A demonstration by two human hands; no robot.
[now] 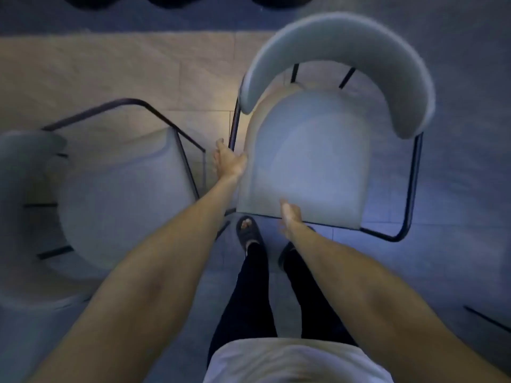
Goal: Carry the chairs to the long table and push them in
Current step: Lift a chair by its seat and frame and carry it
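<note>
The left chair (91,205) runs off the frame's left edge; fingers of both hands curl under the near chair's seat (307,158), hidden; dark shapes (166,0) along the top edge are unidentifiable.

Person's in a plain white tee (293,363) that leaves both forearms bare, no watch or anything on the left hand (231,161) or right hand (290,215), plus dark slim trousers (249,294) and dark open-toe slides (249,230).
</note>
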